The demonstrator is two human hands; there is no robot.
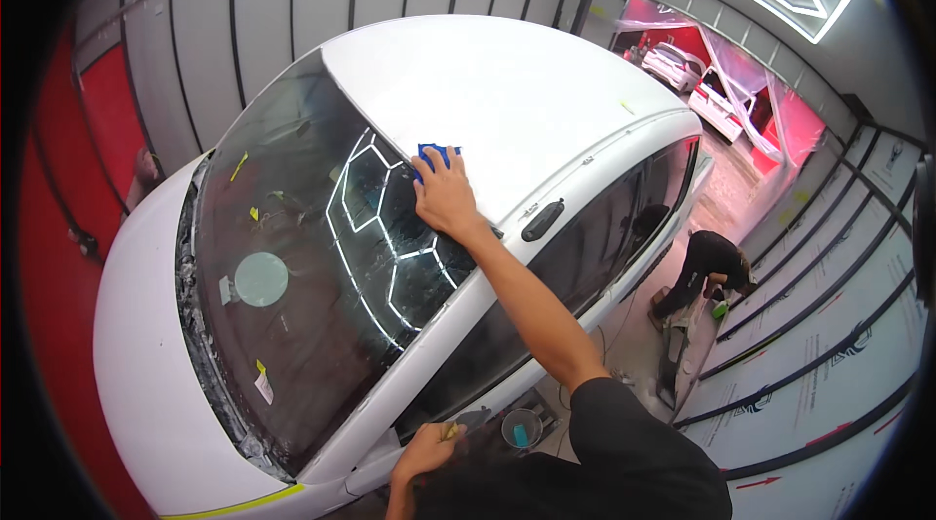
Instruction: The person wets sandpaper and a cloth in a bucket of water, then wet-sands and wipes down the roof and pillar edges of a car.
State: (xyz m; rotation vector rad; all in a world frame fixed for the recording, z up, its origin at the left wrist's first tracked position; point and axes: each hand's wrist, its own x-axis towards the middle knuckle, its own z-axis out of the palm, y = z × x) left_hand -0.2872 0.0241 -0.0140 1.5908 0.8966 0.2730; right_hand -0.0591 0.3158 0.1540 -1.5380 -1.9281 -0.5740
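- Between eleven and twelve o'clock of the view's centre, the right hand (448, 196) bears on a blue cloth (439, 150), fingers spread and bent over it, holding it against the front edge of the white roof (507, 72), beside the windshield (312, 257) at nine o'clock
- Near six o'clock, the left hand (424, 452) has its fingers closed on a small yellowish piece (450, 431), just beside the front side window; what it is, I cannot tell
- Step in hand, as I judge it: wiping or rubbing down the roof's front edge
- Next move probably calls for light, even pressure along that edge toward twelve o'clock, the cloth kept flat under the fingers
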